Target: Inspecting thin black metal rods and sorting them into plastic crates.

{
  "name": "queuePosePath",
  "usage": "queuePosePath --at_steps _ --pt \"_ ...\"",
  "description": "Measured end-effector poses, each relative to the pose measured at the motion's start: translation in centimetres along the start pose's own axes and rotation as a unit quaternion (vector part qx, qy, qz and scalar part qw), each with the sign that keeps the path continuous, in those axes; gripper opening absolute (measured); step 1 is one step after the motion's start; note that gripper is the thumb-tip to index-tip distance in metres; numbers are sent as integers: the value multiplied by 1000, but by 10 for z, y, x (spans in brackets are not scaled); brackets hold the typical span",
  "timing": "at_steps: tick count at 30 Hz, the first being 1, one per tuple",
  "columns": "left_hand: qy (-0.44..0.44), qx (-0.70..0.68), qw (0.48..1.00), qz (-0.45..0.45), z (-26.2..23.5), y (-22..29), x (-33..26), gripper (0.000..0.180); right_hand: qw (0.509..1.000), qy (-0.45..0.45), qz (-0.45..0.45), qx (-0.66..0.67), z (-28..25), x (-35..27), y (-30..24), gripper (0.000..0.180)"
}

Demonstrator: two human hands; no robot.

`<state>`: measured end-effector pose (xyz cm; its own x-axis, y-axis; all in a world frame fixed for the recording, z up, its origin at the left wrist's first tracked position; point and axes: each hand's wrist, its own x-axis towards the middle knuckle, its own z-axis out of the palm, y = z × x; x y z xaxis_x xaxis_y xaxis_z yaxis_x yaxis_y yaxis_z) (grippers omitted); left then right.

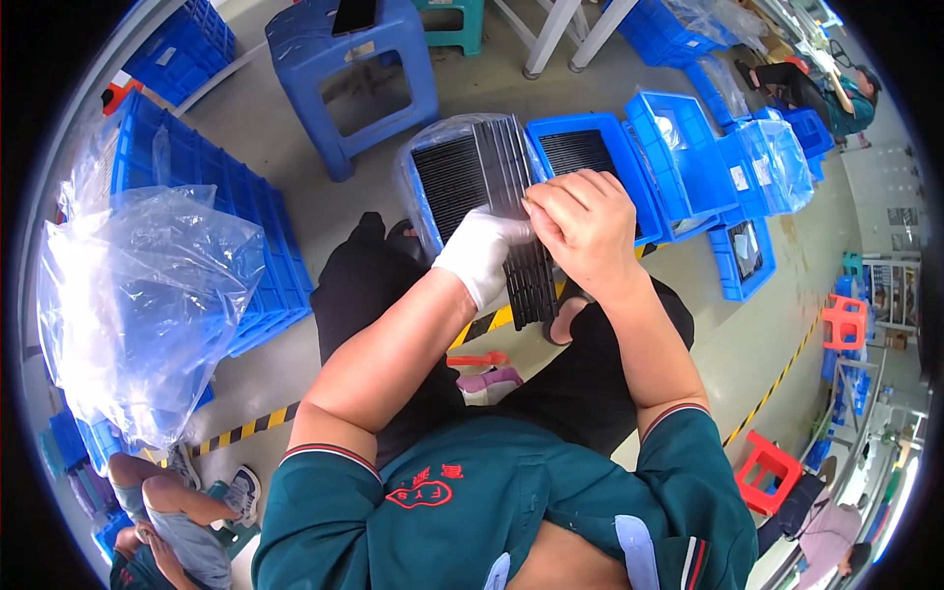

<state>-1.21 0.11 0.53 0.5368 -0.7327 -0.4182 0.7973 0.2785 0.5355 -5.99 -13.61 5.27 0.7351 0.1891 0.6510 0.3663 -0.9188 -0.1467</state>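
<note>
In front of me stands a bundle of long, thin black strips (532, 285), side by side and slightly tilted. My left hand (480, 258), in a white glove, is closed round the bundle's left side at mid-length. My bare right hand (588, 228) is at the bundle's right edge, thumb and fingers pinched together; what lies between them, if anything, is too small to make out. Behind the bundle, a plastic-lined bin holds rows of similar black strips (444, 182). To its right, a blue bin (629, 147) holds more black strips (578, 149), partly hidden by my right hand.
Stacked blue bins (678, 147) stand at the right. A blue stool (359, 74) bears a dark flat object. Large blue crates (216, 187) with a clear plastic bag (147, 295) rise at the left. Another person (187, 536) sits at lower left; others are at the right.
</note>
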Motion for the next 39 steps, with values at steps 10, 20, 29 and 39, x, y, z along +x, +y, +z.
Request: queuePosePath --at_steps 10,20,29,39 --pt "1 -42 999 -22 10 10 -5 20 960 8 199 195 2 -4 1 12" --pt "-8 -37 999 -24 5 10 -3 18 983 32 110 142 5 -2 2 14" --pt "-7 -55 998 -33 -2 3 1 15 999 -15 29 43 2 2 3 15" --pt "-10 -73 996 -41 9 10 -5 18 985 43 102 135 -4 -2 0 15"
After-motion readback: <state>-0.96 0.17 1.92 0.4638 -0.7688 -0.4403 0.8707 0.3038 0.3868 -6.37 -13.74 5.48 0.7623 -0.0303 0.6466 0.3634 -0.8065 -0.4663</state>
